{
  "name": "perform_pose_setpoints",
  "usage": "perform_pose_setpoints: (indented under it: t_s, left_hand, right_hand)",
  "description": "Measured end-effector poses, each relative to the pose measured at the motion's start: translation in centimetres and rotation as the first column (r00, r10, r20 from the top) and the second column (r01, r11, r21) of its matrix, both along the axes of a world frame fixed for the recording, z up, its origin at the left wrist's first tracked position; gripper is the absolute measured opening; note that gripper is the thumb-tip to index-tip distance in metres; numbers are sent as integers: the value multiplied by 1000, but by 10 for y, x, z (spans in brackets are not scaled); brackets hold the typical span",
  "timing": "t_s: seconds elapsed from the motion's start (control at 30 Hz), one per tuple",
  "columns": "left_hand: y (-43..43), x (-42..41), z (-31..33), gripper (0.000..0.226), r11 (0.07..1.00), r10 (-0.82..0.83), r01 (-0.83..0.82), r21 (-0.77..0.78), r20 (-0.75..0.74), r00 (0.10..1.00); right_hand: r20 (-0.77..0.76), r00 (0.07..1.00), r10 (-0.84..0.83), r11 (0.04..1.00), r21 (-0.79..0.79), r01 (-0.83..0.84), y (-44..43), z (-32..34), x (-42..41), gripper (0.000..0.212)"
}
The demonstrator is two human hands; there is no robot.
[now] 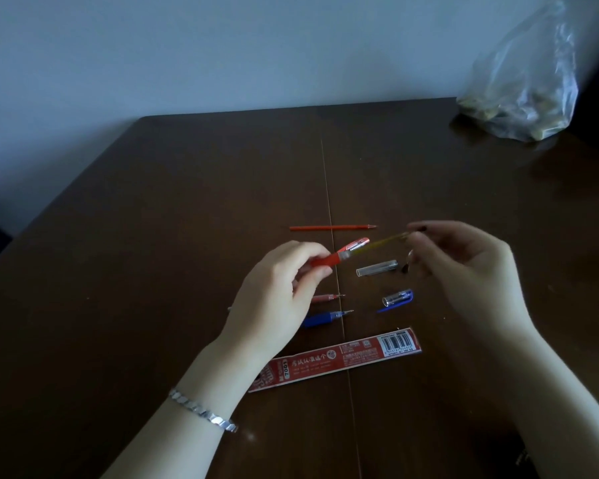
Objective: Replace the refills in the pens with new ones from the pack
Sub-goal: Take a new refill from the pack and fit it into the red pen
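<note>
My left hand (277,292) grips the red grip section of a pen (329,259) above the table. A thin yellowish refill (382,242) sticks out of that section, and my right hand (464,267) pinches its far end. A loose red refill (332,228) lies on the table beyond my hands. A clear pen barrel (376,268) lies below the held refill. A clear cap with a blue clip (396,299), a blue pen (325,318) and a red pen tip (327,298) lie near my left hand. The red refill pack (336,359) lies nearest me.
The dark brown wooden table (187,202) has a seam running down its middle. A clear plastic bag (526,95) with small items sits at the far right corner against the wall. A silver bracelet (203,411) is on my left wrist.
</note>
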State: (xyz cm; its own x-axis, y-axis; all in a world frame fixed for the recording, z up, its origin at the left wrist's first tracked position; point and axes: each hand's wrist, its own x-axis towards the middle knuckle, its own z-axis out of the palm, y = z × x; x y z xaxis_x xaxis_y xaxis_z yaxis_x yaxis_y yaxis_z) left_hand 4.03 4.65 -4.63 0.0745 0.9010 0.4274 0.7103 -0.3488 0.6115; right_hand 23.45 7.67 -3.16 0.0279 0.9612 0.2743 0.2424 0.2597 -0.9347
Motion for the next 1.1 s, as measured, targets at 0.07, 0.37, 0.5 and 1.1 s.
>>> perform_pose_setpoints:
  t_s: [0.07,0.37,0.5,1.1]
  left_hand:
    - [-1,2,0,18,1000,-26,26,-11,7,1000]
    - [-4,5,-2,26,994,-102,103,26,-46,994]
    - [-7,9,0,31,986,-125,136,97,-113,986]
    - [-4,-12,22,11,943,-204,281,-178,359,911]
  right_hand:
    - [-14,998,61,998,-29,-61,-4,-1,-4,12]
    - [102,975,199,979,-57,-194,-13,-3,-18,14]
    - [6,978,210,973,-104,-208,-13,-1,-20,10]
    - [283,896,342,893,199,-404,-1,20,-21,2]
